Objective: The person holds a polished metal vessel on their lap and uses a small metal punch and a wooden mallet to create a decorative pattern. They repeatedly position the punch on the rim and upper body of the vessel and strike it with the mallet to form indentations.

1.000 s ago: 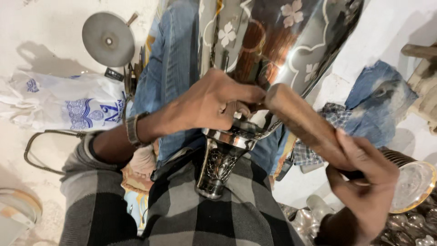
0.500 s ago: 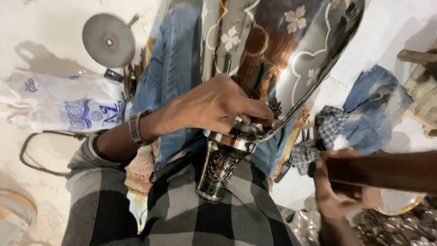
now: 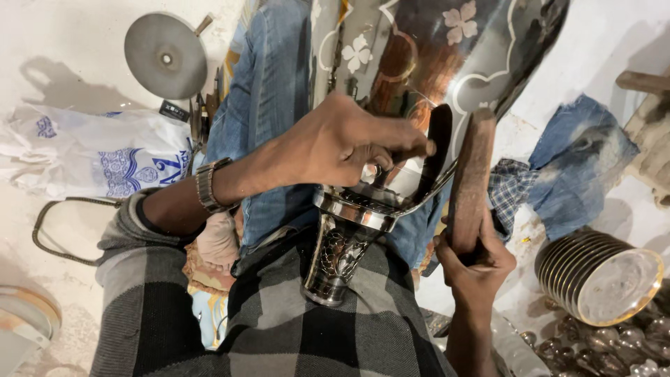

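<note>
Round grey metal disc (image 3: 166, 55) at eleven o'clock; white printed plastic bag (image 3: 91, 150) at nine; crumpled blue denim cloth (image 3: 583, 164) at three — stack of gold-rimmed glass plates (image 3: 600, 276) at four.

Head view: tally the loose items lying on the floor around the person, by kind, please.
Round grey disc: 1
White plastic bag: 1
Blue denim rag: 1
Checked cloth: 1
Stack of gold-rimmed plates: 1
Total: 5

The left hand steadies the metal vase; the right hand holds the wooden mallet.
</note>
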